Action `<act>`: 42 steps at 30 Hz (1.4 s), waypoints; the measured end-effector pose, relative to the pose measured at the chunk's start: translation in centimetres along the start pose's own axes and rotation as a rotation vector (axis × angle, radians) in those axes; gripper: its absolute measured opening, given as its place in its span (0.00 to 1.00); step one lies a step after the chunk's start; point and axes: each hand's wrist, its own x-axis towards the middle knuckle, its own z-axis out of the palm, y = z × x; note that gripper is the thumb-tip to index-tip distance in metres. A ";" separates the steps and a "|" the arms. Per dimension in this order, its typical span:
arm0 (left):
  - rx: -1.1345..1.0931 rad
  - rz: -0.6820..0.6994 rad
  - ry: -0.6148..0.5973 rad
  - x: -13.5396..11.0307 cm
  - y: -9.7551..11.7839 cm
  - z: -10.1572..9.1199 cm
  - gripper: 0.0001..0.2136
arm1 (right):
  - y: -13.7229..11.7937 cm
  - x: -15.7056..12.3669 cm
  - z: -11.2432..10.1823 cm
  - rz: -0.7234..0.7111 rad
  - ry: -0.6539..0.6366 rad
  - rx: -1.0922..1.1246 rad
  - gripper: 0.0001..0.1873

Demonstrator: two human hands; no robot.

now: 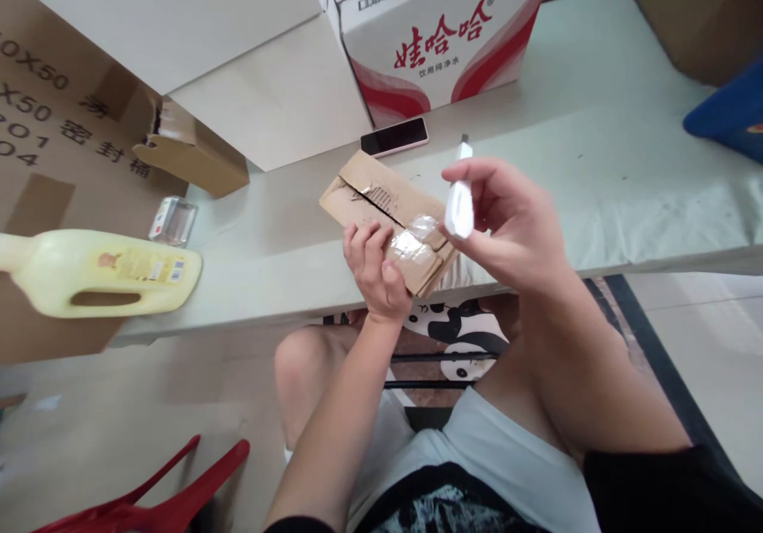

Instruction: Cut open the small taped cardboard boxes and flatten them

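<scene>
My left hand (381,275) grips the near edge of a small flattened cardboard box (373,179), its curled fingers pressing on the upper face. The box is brown, with a dark slit along its top, some printing and shiny clear tape near its right end. In my right hand (516,215) is a small white utility knife (460,203), pinched between thumb and fingers. A short dark blade tip points away from me. The knife is held above the right end of the box, and I cannot tell whether it touches it.
A phone (394,137) lies behind the cardboard, against a white-and-red carton (441,48). On the left are a yellow jug (53,271), a clear plastic box (172,222) and a brown carton (199,148). A blue container (730,112) stands right on the cloth-covered table (625,207). A red chair (191,489) is below.
</scene>
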 end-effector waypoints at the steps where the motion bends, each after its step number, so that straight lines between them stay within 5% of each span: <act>1: -0.004 0.014 0.009 0.0 -0.2 0.1 0.22 | 0.1 0.0 -0.1 -0.016 0.036 -0.021 0.14; 4: -0.012 0.048 0.033 0.0 -0.7 0.2 0.21 | 0.4 -0.2 -0.3 -0.040 0.114 -0.045 0.16; 15: 0.001 0.094 0.045 0.0 -0.9 0.4 0.20 | 0.5 -1.2 -0.7 -0.163 0.094 -0.115 0.26; 30: 0.023 0.100 0.035 0.1 -0.9 0.4 0.19 | 0.2 -0.7 -0.4 -0.220 -0.077 -0.162 0.22; 42: 0.011 0.103 0.046 0.2 -1.0 0.5 0.19 | -0.3 -0.9 -0.1 -0.177 -0.034 -0.160 0.21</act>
